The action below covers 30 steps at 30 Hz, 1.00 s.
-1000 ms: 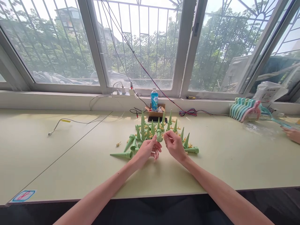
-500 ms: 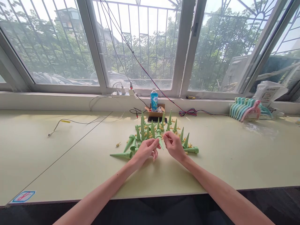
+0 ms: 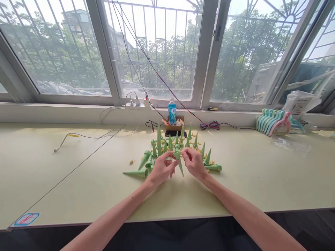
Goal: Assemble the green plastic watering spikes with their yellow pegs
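My left hand (image 3: 162, 168) is closed around a green plant watering spike (image 3: 180, 168), gripping it near its wide collar. The collar's open mouth faces up toward me and the tip points down. Against the collar's right side, the fingertips of my right hand (image 3: 193, 162) are pinched on a small yellow valve, mostly hidden by the fingers. Just beyond both hands stands a cluster of upright green spikes (image 3: 159, 139), with small yellow valves among them. Several other spikes lie on their sides, including one at the left (image 3: 136, 173) and one at the right (image 3: 215, 167).
A loose yellow valve (image 3: 132, 161) lies left of the cluster. Behind are a dark phone (image 3: 170, 133), a cardboard box (image 3: 171, 127) and a blue bottle (image 3: 172, 112). Cables (image 3: 210, 124) run along the back; pastel hangers (image 3: 273, 122) stand at the right.
The held spike has tilted, so its open collar shows more toward me and its tip reaches lower. My left fingers have shifted around it; the right hand stays close beside the collar.
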Each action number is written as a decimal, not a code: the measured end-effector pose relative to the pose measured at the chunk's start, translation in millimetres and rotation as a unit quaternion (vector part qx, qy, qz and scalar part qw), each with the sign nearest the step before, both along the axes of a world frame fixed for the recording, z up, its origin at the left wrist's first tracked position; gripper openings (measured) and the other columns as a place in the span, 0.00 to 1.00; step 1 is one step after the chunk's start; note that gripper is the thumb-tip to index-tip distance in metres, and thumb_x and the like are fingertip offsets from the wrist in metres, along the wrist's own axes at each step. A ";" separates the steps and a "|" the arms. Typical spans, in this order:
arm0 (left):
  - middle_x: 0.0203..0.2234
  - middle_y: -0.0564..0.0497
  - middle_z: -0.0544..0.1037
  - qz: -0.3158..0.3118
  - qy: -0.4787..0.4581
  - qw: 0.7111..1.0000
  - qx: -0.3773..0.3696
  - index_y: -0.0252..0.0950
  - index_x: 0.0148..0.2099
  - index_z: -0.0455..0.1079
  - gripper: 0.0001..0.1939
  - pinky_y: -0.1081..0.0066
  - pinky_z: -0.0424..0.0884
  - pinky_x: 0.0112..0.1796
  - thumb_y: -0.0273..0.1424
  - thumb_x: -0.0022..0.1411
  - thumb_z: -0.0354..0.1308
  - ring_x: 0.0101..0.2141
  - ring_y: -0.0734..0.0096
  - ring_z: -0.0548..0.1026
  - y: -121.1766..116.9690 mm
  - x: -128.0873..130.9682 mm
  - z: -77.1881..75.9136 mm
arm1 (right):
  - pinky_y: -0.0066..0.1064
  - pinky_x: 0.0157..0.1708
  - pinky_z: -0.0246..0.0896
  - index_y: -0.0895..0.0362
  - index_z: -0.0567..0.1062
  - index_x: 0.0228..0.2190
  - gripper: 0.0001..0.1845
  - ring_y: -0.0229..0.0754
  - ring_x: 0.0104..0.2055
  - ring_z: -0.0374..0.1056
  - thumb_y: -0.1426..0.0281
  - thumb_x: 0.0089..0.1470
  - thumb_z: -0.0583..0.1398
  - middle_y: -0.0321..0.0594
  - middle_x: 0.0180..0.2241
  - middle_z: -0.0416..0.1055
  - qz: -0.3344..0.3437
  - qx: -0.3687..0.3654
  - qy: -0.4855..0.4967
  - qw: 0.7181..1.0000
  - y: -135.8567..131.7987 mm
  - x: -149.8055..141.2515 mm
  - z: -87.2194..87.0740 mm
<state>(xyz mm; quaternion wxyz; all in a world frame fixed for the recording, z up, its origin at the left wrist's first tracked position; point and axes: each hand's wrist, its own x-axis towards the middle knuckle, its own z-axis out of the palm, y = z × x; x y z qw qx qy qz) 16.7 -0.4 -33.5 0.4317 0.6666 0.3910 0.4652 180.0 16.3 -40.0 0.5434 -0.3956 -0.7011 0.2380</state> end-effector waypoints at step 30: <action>0.32 0.53 0.68 0.043 0.014 0.998 0.040 0.37 0.41 0.62 0.15 0.78 0.62 0.14 0.42 0.60 0.59 0.17 0.81 0.68 -2.1 4.9 2.9 | 0.27 0.20 0.46 0.55 0.64 0.27 0.16 0.34 0.19 0.51 0.59 0.63 0.51 0.30 0.18 0.55 -0.008 -0.011 0.029 0.999 0.2 -0.9 -1.7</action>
